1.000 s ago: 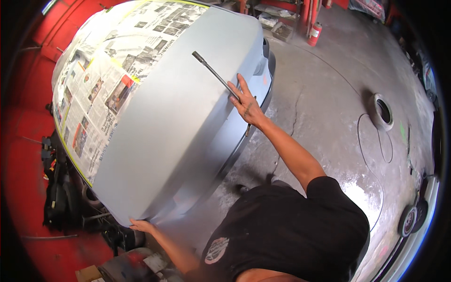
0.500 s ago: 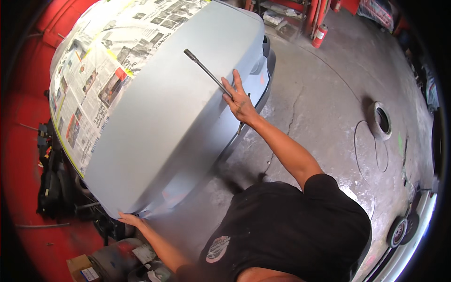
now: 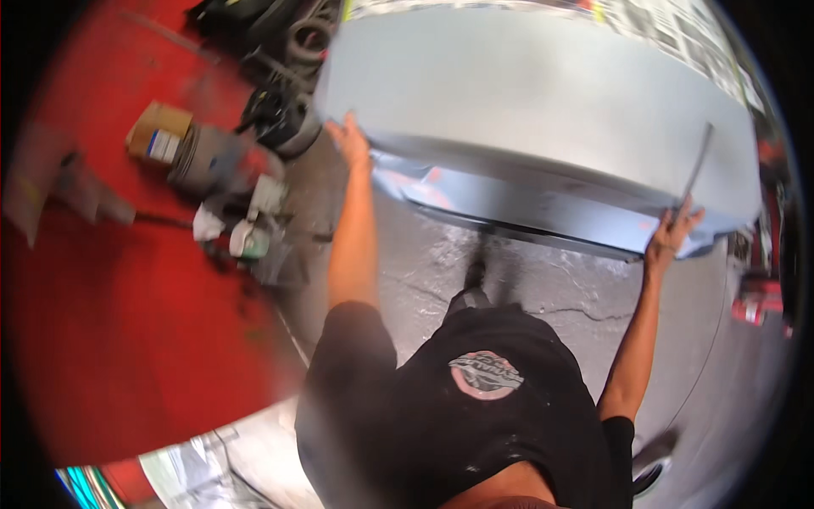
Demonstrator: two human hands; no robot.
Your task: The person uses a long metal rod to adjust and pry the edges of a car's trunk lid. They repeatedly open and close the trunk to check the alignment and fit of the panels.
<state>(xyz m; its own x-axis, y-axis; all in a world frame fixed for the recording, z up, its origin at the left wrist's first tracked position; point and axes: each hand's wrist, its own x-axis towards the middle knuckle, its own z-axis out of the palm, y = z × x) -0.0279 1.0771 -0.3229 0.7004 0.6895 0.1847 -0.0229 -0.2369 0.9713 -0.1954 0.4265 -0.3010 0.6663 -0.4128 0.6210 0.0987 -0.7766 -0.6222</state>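
A grey-primed rear section of a car [image 3: 526, 93] spans the upper part of the view, with newspaper taped over its far side. At its left corner, my left hand [image 3: 352, 140] touches the edge with its fingers stretched out and apart. Near the panel's lower right, my right hand [image 3: 670, 242] is closed around a long thin T-handle socket wrench [image 3: 699, 161], whose shaft sticks up across the grey surface. My fingers hide its handle end, and the shaft is blurred. Below the panel runs a paler lower face with a dark lip [image 3: 526, 227].
To the left, a red floor area [image 3: 144, 339] holds a grey cylindrical tank [image 3: 222, 170], a cardboard box [image 3: 159, 127] and white containers [image 3: 248, 240]. Black parts [image 3: 246, 25] lie farther off. A red object [image 3: 757, 304] stands at the far right. Cracked concrete [image 3: 407, 280] lies under the panel.
My view has swung left, so the panel lies more crosswise and shifted right. Both hands remain at the panel, with the wrench still in my right hand.
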